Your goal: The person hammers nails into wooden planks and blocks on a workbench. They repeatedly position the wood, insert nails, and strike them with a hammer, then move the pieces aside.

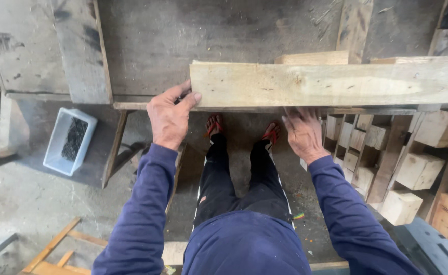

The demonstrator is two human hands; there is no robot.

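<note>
Plank: pale rough-sawn board [326, 84] lying lengthwise along the near edge of the tabletop [183, 40], broad face towards the camera, its left end about mid-frame.
Left hand: left hand [170, 118] at the plank's left end; thumb pressed on the end corner, fingers curled behind. Grip closed on the plank.
Right hand: right hand [303, 133] just under the plank's lower edge, fingers spread and blurred. Cannot tell whether it touches the wood or only hovers; grip looks open, nothing held in it.
Stacked pieces: a second board [313, 57] and further strips sit behind the plank, touching or nearly so.
Below right: heap of short wooden blocks [402, 173] beside the bench leg.
Below left: white tub [68, 141] with dark small items on the floor, well apart from the hands.
Feet: red sandals [242, 130] directly beneath the plank's edge.
Doing it well, my judgement: keep the left end pinned square, bring the right palm flat under the board before shifting it, and slide rather than lift so it cannot tip.
Risk, my judgement: splinters from the rough edge; toes lie under any drop.
</note>
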